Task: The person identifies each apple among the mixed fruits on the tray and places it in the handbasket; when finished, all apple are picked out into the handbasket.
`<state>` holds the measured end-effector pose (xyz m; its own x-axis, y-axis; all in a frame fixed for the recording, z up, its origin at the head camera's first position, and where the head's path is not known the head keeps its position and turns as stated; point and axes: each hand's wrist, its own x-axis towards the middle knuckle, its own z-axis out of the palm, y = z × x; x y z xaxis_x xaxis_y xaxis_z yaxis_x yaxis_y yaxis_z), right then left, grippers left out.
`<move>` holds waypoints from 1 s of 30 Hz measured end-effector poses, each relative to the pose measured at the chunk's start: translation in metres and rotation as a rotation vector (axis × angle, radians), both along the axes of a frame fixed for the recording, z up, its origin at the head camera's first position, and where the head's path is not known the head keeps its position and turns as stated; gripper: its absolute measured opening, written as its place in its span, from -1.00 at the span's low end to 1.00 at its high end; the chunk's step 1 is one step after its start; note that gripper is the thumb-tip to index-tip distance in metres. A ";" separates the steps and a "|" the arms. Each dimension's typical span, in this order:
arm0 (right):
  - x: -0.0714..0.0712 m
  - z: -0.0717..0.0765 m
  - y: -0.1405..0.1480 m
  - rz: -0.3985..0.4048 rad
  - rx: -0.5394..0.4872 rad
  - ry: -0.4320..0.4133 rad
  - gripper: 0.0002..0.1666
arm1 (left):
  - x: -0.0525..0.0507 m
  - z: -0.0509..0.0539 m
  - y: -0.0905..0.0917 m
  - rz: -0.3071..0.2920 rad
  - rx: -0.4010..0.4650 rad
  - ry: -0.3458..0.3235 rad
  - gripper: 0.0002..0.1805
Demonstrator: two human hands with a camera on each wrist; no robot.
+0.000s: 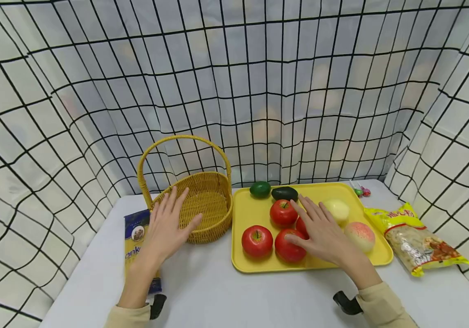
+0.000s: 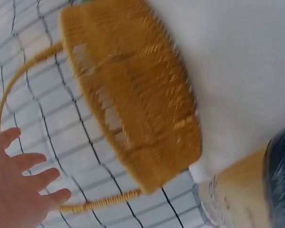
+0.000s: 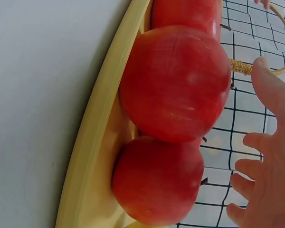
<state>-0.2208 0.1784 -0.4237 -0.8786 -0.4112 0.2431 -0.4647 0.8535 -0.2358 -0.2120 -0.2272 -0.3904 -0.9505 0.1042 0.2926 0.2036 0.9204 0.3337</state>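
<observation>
My left hand [image 1: 169, 230] is held with its fingers spread, over the near left side of a wicker basket [image 1: 211, 230] with a tall hoop handle. Beside it lies a blue and gold packet [image 1: 133, 243], partly covered by that hand and forearm. In the left wrist view the fingers [image 2: 31, 164] stand apart from the basket [image 2: 137, 90]. My right hand [image 1: 324, 234] hovers over a yellow tray [image 1: 242, 265], its fingers extended above several red apples [image 1: 257, 241]. The right wrist view has a gap between that hand [image 3: 270, 175] and the nearest apple [image 3: 175, 83].
Also on the tray are a green fruit [image 1: 260, 189], a dark avocado-like fruit [image 1: 284, 193], a pale yellow round fruit [image 1: 337, 210] and a peach [image 1: 360, 237]. Lollipops [image 1: 361, 191] and a yellow-ended bag [image 1: 419, 239] lie to the right. Black-gridded white curtains [image 1: 259, 91] enclose the table.
</observation>
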 end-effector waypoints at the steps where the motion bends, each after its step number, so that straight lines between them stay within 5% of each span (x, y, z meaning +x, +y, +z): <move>1: 0.000 0.000 -0.001 0.004 -0.004 -0.003 0.14 | -0.001 0.003 -0.006 0.009 0.025 0.018 -0.05; 4: 0.000 -0.002 -0.004 0.019 -0.025 -0.020 0.11 | -0.004 0.012 -0.026 0.039 0.175 0.087 -0.13; 9: 0.002 -0.009 -0.012 0.053 -0.062 -0.049 0.08 | -0.019 0.012 -0.064 0.081 0.588 0.222 -0.29; 11: 0.002 -0.012 -0.016 0.073 -0.073 -0.059 0.07 | -0.024 0.010 -0.075 0.081 0.741 0.190 -0.28; 14: 0.001 -0.015 -0.021 0.099 -0.080 -0.076 0.07 | -0.033 0.006 -0.084 0.062 0.907 0.058 -0.20; 19: 0.001 -0.023 -0.025 0.148 -0.072 -0.080 0.06 | -0.046 0.000 -0.080 -0.016 0.943 -0.069 -0.12; 30: 0.003 -0.029 -0.027 0.180 -0.013 -0.064 0.08 | -0.048 -0.004 -0.075 -0.059 0.943 -0.071 -0.07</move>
<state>-0.2179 0.1518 -0.4525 -0.8051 -0.5599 0.1956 -0.5930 0.7548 -0.2804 -0.2601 -0.3022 -0.3945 -0.9702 -0.0975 0.2217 0.1912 0.2535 0.9483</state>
